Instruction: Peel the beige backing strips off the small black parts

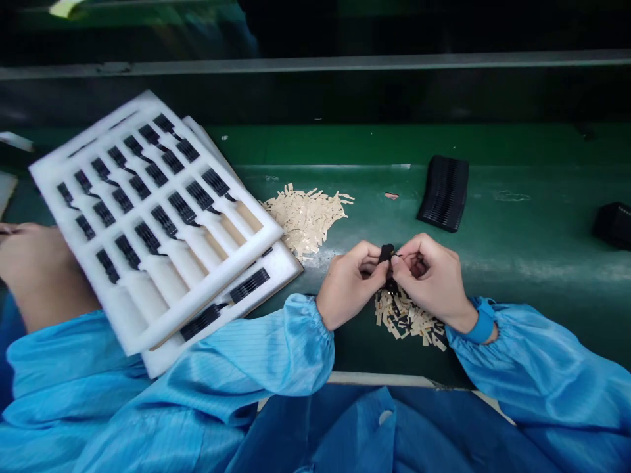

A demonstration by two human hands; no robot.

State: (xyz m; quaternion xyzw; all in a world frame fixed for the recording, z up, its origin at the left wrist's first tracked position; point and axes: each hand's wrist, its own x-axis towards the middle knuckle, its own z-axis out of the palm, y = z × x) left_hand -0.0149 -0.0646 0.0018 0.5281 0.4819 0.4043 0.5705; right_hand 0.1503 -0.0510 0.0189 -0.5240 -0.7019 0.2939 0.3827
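Observation:
My left hand [353, 281] is closed, pinching a small black part [387, 252] between thumb and fingers. My right hand [430, 272] is also closed, its thumb and forefinger pressed to the right side of that same part. Fingers cover much of the part, so its exact kind does not show. Just below both hands lies a loose heap of small beige flat strips [409, 322], with some dark bits among them. Past my left hand is a larger pile of similar beige strips [305, 217].
To the left, a white foam tray [197, 305] holding rows of black comb-like parts overlaps a second foam tray [290, 266]. A stack of black ribbed pieces [444, 194] stands beyond my right hand. Another person's arm [44, 269] reaches in beside the trays. A dark block [614, 225] sits far right.

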